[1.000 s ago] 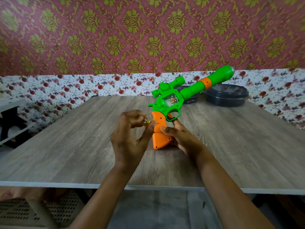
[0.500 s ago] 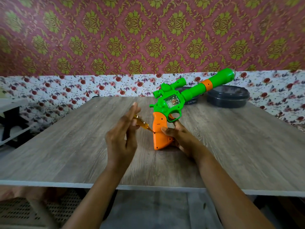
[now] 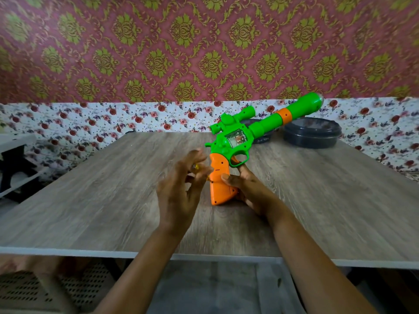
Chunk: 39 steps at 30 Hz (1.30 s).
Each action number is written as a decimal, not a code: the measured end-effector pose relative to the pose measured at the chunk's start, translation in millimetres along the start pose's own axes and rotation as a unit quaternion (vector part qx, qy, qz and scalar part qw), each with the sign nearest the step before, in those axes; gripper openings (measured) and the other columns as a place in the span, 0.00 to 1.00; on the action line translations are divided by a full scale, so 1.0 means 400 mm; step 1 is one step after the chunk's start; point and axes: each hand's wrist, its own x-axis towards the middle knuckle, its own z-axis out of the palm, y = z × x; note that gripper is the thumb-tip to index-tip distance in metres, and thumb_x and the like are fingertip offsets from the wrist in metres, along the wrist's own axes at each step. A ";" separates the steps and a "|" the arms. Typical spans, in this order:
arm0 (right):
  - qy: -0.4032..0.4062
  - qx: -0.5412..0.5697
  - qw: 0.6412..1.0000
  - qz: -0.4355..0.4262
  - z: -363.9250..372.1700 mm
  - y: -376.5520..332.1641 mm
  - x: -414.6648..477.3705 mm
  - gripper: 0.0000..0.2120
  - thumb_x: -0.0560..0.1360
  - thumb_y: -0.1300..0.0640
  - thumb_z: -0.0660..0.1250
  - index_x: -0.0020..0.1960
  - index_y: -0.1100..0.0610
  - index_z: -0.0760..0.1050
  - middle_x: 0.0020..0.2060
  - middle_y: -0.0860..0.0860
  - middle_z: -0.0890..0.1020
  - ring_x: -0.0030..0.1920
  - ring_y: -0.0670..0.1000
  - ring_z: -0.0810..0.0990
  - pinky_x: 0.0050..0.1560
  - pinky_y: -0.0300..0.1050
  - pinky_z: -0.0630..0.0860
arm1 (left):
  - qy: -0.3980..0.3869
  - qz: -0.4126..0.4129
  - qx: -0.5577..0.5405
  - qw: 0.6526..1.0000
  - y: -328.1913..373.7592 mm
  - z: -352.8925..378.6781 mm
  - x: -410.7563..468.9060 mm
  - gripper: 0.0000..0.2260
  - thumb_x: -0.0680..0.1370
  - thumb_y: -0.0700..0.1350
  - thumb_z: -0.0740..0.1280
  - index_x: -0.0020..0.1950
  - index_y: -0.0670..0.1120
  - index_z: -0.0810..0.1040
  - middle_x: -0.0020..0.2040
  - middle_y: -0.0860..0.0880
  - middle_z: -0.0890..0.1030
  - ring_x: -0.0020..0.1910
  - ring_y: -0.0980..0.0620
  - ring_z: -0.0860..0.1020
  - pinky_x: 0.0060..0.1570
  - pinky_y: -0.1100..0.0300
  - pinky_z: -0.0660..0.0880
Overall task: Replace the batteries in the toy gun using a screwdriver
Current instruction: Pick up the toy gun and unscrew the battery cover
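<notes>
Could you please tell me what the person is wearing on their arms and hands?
Nothing worn shows. The left hand and right hand are ungloved, and both forearms are sleeveless down to the frame's bottom edge. No watch or bracelet at either wrist; the left fingers are too blurred to rule out rings.

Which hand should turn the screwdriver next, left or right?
Left. The left hand has the screwdriver between its fingers, its tip at the toy gun's orange handle. The right hand grips that handle, propping the toy gun on the table.
</notes>
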 end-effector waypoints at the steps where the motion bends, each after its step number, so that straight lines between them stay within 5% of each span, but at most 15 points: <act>1: -0.001 -0.001 1.000 0.000 0.001 0.000 0.000 0.30 0.73 0.56 0.68 0.72 0.47 0.60 0.59 0.52 0.79 0.58 0.54 0.79 0.61 0.57 0.74 | -0.014 0.013 0.007 1.000 -0.002 0.002 -0.002 0.14 0.81 0.50 0.59 0.62 0.45 0.68 0.51 0.46 0.80 0.48 0.59 0.78 0.40 0.69 0.76; 8: -0.003 0.013 1.000 -0.007 0.005 -0.003 -0.006 0.29 0.74 0.59 0.67 0.71 0.48 0.61 0.60 0.55 0.79 0.58 0.55 0.79 0.60 0.56 0.75 | -0.077 0.070 0.019 0.994 -0.004 0.006 -0.032 0.16 0.82 0.43 0.52 0.70 0.48 0.64 0.59 0.44 0.78 0.41 0.55 0.78 0.33 0.58 0.75; 15: 0.002 -0.009 1.000 -0.011 0.008 -0.009 -0.007 0.25 0.76 0.62 0.64 0.70 0.49 0.61 0.53 0.50 0.81 0.52 0.49 0.81 0.58 0.50 0.76 | 0.038 0.014 0.070 0.997 -0.007 -0.003 -0.028 0.10 0.78 0.44 0.63 0.58 0.44 0.71 0.45 0.50 0.79 0.42 0.58 0.77 0.41 0.70 0.71; 22: 0.024 -0.012 0.999 -0.022 0.003 -0.003 0.001 0.29 0.69 0.56 0.70 0.67 0.46 0.63 0.51 0.48 0.84 0.55 0.52 0.81 0.60 0.54 0.75 | 0.042 -0.025 0.012 0.999 -0.001 0.001 -0.026 0.14 0.76 0.40 0.66 0.59 0.44 0.67 0.52 0.50 0.80 0.50 0.66 0.78 0.44 0.71 0.77; 28: 0.035 -0.020 0.999 -0.011 -0.001 -0.003 0.005 0.36 0.67 0.51 0.70 0.72 0.47 0.60 0.58 0.52 0.81 0.58 0.54 0.80 0.64 0.61 0.71 | 0.007 0.012 0.060 0.998 0.002 0.001 -0.023 0.14 0.79 0.43 0.60 0.64 0.43 0.70 0.56 0.48 0.79 0.49 0.57 0.78 0.44 0.73 0.72; 32: 0.036 -0.017 0.999 -0.010 -0.006 -0.006 0.002 0.33 0.72 0.54 0.70 0.72 0.45 0.58 0.61 0.53 0.78 0.60 0.55 0.78 0.65 0.61 0.70 | -0.018 0.057 0.085 0.995 0.000 0.005 -0.028 0.15 0.78 0.39 0.61 0.65 0.40 0.69 0.55 0.45 0.81 0.41 0.53 0.77 0.33 0.63 0.72; 39: 0.035 -0.018 0.999 -0.006 -0.008 -0.006 -0.006 0.38 0.68 0.50 0.70 0.73 0.43 0.57 0.61 0.51 0.78 0.60 0.54 0.78 0.64 0.59 0.71 | 0.038 0.023 0.049 0.998 -0.009 0.002 -0.028 0.11 0.73 0.43 0.70 0.50 0.43 0.70 0.48 0.48 0.75 0.40 0.58 0.75 0.42 0.75 0.72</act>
